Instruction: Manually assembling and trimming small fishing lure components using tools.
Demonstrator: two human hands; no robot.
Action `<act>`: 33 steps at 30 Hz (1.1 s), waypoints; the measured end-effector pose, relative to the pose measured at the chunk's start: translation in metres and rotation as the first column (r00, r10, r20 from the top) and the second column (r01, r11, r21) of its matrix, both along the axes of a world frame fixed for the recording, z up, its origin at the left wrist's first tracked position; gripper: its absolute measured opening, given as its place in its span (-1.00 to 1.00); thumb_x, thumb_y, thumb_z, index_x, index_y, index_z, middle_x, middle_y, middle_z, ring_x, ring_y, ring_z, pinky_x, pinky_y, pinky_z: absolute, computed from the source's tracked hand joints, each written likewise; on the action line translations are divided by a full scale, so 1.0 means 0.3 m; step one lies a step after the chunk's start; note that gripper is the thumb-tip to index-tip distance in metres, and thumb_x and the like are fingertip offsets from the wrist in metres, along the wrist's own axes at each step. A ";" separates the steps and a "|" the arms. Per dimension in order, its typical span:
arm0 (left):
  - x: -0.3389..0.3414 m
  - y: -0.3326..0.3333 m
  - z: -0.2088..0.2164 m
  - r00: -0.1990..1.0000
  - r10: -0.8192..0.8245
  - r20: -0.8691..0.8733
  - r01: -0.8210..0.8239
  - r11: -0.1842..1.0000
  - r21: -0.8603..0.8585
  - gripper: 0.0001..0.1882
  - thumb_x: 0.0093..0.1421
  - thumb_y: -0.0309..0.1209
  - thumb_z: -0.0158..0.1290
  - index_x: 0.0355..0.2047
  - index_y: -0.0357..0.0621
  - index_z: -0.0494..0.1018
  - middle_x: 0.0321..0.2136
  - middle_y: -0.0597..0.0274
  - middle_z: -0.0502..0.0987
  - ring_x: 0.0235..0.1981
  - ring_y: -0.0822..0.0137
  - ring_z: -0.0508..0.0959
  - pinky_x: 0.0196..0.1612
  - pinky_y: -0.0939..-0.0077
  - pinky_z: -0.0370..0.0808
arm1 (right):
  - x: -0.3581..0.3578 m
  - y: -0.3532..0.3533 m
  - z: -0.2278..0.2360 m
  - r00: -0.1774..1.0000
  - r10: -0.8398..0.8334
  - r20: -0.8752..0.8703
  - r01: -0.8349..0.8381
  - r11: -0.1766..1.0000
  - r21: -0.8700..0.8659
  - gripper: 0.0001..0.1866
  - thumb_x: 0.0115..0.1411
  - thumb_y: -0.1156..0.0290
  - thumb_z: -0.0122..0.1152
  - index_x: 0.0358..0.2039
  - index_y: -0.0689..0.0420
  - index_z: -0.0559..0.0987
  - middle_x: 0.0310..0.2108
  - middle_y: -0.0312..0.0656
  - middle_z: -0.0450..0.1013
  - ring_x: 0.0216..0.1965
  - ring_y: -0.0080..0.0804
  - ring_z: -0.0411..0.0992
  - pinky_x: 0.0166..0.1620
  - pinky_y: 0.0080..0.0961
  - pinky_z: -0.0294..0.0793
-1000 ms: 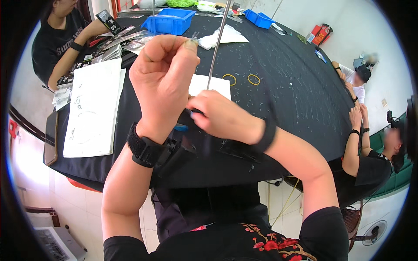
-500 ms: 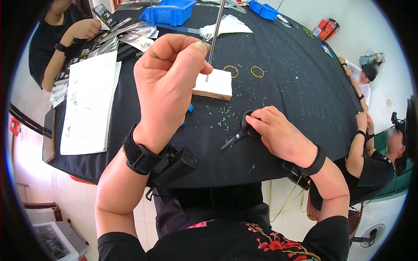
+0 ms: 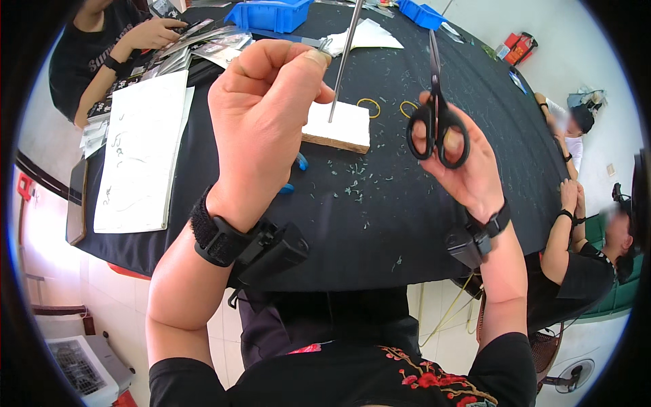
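My left hand [image 3: 261, 108] is raised, thumb pinched against the curled fingers. A small thin wire-like piece [image 3: 325, 45] sticks out of that pinch; its exact kind is too small to tell. Just right of the fingertips, a slim metal rod [image 3: 347, 57] rises from a white-topped wooden block [image 3: 346, 129] on the table. My right hand [image 3: 468, 163] holds black-handled scissors [image 3: 436, 112] upright, fingers at the handle loops, blades together and pointing away from me. Partly hidden behind my left wrist lies something blue [image 3: 301, 162].
Two yellow rings [image 3: 369, 107] and scattered green clippings lie on the black tablecloth [image 3: 380, 237]. Left are white paper sheets [image 3: 139, 156] and a pile of packets. Farther back are white papers [image 3: 369, 35] and a blue bin [image 3: 271, 15]. Other people sit at left and right.
The scissors have come up off the table in my right hand, turned from pointing toward me to pointing away. My left hand keeps its pinch nearly in place.
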State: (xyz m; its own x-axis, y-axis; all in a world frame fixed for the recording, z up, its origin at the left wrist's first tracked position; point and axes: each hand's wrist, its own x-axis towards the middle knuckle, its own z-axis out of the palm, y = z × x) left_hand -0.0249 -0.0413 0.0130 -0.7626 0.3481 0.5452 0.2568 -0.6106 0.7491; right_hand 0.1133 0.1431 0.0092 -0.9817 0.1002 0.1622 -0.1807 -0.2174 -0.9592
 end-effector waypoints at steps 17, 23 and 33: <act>0.053 0.013 -0.023 0.995 0.006 -0.095 -0.019 0.991 -0.133 -0.92 0.10 -0.52 -0.05 -0.40 -0.26 0.41 -0.63 0.24 0.46 -0.68 0.65 0.26 -0.60 0.81 0.18 | -0.072 -0.089 0.021 0.763 0.031 -0.646 0.637 0.135 0.759 -0.43 -0.33 0.33 0.37 -0.19 0.13 0.46 -0.51 -0.31 0.32 -0.49 -0.41 0.23 -0.38 -0.53 0.16; 0.066 0.015 -0.037 0.976 0.037 -0.214 -0.082 0.975 -0.208 -0.92 0.10 -0.51 -0.04 -0.38 -0.24 0.40 -0.59 0.27 0.48 -0.63 0.66 0.32 -0.56 0.82 0.22 | -0.081 -0.085 -0.004 0.720 0.024 -0.694 0.691 0.071 0.719 -0.42 -0.34 0.35 0.37 -0.18 0.09 0.47 -0.54 -0.32 0.31 -0.49 -0.41 0.23 -0.37 -0.53 0.18; 0.065 0.013 -0.049 0.948 0.030 -0.316 -0.124 0.951 -0.282 -0.94 0.11 -0.55 -0.04 -0.39 -0.24 0.39 -0.57 0.31 0.47 -0.53 0.60 0.45 -0.48 0.80 0.33 | -0.080 -0.074 -0.006 0.716 0.044 -0.696 0.694 0.051 0.718 -0.42 -0.33 0.35 0.36 -0.16 0.09 0.47 -0.55 -0.31 0.31 -0.50 -0.41 0.25 -0.37 -0.53 0.20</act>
State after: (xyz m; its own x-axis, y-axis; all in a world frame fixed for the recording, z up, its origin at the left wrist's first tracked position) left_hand -0.0053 -0.0372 -0.0019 -0.6074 0.4752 0.6366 0.5378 -0.3438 0.7698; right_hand 0.0893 0.1209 0.0073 -0.6229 -0.1998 0.7563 -0.3445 0.9381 -0.0359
